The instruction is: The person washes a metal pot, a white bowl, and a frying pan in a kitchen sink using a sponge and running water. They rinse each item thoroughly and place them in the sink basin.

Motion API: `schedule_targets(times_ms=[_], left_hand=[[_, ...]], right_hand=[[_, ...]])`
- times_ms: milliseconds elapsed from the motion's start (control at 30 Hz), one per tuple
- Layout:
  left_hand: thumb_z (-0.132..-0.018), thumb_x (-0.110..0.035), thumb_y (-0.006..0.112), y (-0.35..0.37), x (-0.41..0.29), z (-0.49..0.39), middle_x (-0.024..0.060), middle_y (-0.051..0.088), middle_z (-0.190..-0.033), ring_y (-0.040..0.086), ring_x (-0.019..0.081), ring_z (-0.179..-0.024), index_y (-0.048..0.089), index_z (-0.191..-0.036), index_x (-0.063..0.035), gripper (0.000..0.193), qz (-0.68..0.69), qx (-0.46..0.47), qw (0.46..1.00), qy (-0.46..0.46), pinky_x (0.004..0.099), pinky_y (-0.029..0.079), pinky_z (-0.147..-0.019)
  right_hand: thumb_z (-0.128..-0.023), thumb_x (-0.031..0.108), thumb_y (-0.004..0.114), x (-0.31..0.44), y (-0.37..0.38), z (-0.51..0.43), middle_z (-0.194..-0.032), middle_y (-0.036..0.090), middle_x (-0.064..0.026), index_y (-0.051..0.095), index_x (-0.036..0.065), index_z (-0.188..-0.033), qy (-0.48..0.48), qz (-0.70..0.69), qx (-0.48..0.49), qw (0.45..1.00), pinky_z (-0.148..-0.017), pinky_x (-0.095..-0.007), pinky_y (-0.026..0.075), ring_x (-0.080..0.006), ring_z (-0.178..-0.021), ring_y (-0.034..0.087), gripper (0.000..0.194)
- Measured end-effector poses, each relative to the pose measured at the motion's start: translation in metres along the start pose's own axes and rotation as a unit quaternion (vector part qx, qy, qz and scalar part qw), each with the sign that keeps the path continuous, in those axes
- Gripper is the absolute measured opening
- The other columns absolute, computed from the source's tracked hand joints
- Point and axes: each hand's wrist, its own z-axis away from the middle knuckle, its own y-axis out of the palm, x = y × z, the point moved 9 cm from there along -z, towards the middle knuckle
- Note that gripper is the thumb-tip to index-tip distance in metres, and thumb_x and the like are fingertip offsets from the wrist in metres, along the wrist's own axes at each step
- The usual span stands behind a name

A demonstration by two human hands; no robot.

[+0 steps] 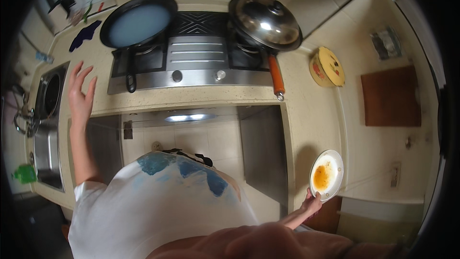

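My left hand (81, 91) is raised over the counter left of the gas stove, fingers apart, holding nothing. Behind it to the right, a black frying pan (140, 23) with cloudy whitish liquid stands on the left burner. A wok with a shiny domed metal lid (267, 19) and an orange handle (276, 73) sits on the right burner. My right hand (312, 203) grips the near rim of a white plate (332, 171), which holds brown-orange sauce or oil, above the right-hand counter.
A yellow lidded enamel pot (325, 67) stands on the right counter. A steel sink (48, 154) with a faucet (21, 122) is at the left, beside a green bottle (26, 174). A dark cloth (85, 36) lies on the counter near the window. A brown board (391, 97) is at the right wall.
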Motion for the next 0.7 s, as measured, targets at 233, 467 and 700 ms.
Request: schedule_targets(times_ms=[233,467,700], left_hand=[[-0.081,-0.007,0.064,-0.008,0.015,0.005,0.0152,0.050,-0.129,0.048,0.0320,-0.120,0.062,-0.111,-0.0048,0.030,0.051,-0.008,0.998,-0.037,0.0376,0.040,-0.097],[-0.080,-0.005,0.064,-0.015,0.082,0.013,0.0160,0.049,-0.130,0.047,0.0320,-0.121,0.062,-0.111,-0.0053,0.032,0.085,-0.028,0.993,-0.073,0.0381,0.039,-0.099],[-0.077,0.002,0.063,-0.019,0.172,-0.001,0.0155,0.049,-0.130,0.046,0.0307,-0.122,0.062,-0.110,-0.0051,0.034,0.177,-0.019,0.978,-0.107,0.0374,0.038,-0.100]], right_hand=[[-0.083,0.015,0.058,0.074,0.140,0.069,-0.081,0.064,-0.0148,0.050,-0.009,-0.113,-0.016,0.068,0.151,0.986,-0.040,-0.0205,0.041,-0.0159,-0.050,0.057,0.039],[-0.082,0.013,0.057,0.078,0.302,0.167,-0.081,0.063,-0.0151,0.050,-0.008,-0.112,0.005,0.063,0.361,0.931,-0.035,-0.0217,0.041,-0.0159,-0.045,0.055,0.038],[-0.081,0.011,0.056,0.036,0.473,0.314,-0.083,0.063,-0.0153,0.049,-0.011,-0.112,0.081,0.083,0.487,0.866,-0.038,-0.0222,0.046,-0.0171,-0.053,0.060,0.039]])
